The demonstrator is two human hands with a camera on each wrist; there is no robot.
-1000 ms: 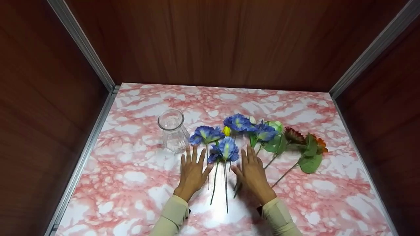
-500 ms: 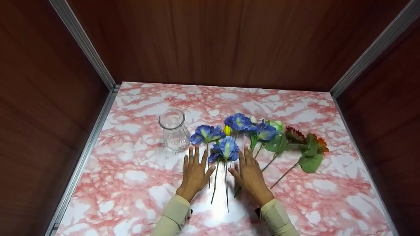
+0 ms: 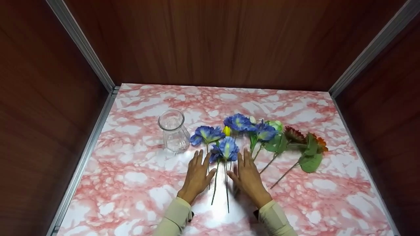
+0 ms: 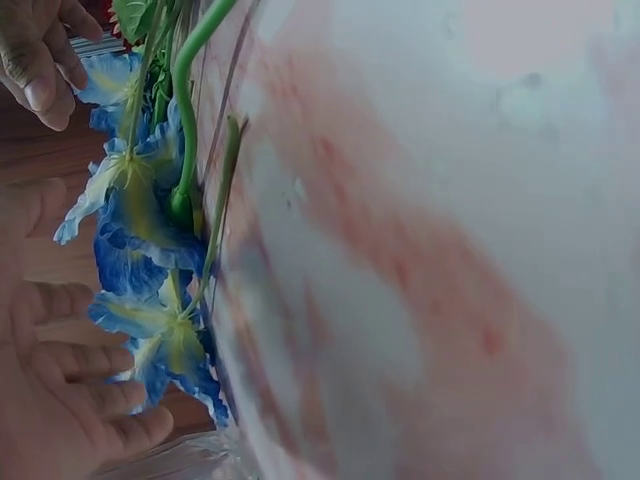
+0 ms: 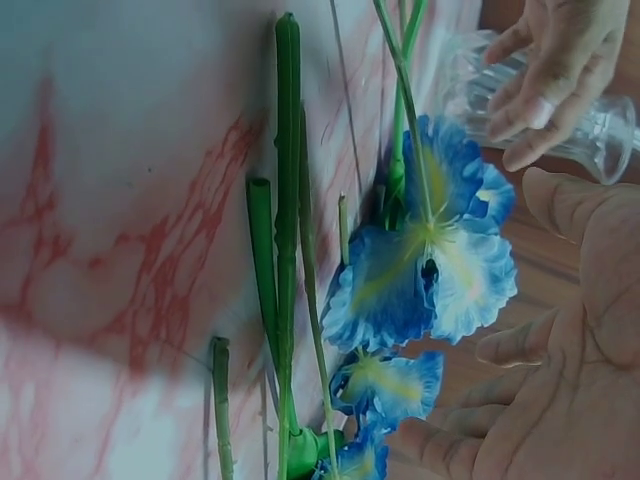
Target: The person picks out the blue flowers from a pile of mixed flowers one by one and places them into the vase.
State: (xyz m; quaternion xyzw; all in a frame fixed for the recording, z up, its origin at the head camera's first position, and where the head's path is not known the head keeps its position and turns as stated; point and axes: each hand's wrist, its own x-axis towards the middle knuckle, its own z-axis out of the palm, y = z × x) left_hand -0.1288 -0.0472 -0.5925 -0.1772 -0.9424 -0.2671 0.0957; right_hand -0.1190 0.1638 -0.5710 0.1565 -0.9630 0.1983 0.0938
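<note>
In the head view my left hand (image 3: 196,177) is spread palm down at the left of the blue flower (image 3: 228,149) in front. My right hand (image 3: 249,177) mirrors it on the right side, fingers straight, thumbs pointing inward. Neither hand holds anything. Thin stems run toward me between them. Another blue flower (image 3: 206,135) lies just beyond my left fingertips. A clear glass vase (image 3: 176,141) stands upright at the back left of that hand. Both palms face the table above the stems in the wrist views, where blue petals (image 4: 150,220) and green stems (image 5: 288,150) show close by.
More blue flowers (image 3: 238,122) and a yellow bud (image 3: 226,131) lie farther back. To the right are a pale green flower (image 3: 275,125), a dark red flower (image 3: 293,134) and an orange flower (image 3: 322,144) with broad leaves. Brown panels (image 3: 210,42) enclose the pink marbled table (image 3: 131,196).
My two hands have drawn slightly closer together and a little back toward me. The flowers and the vase have stayed in place.
</note>
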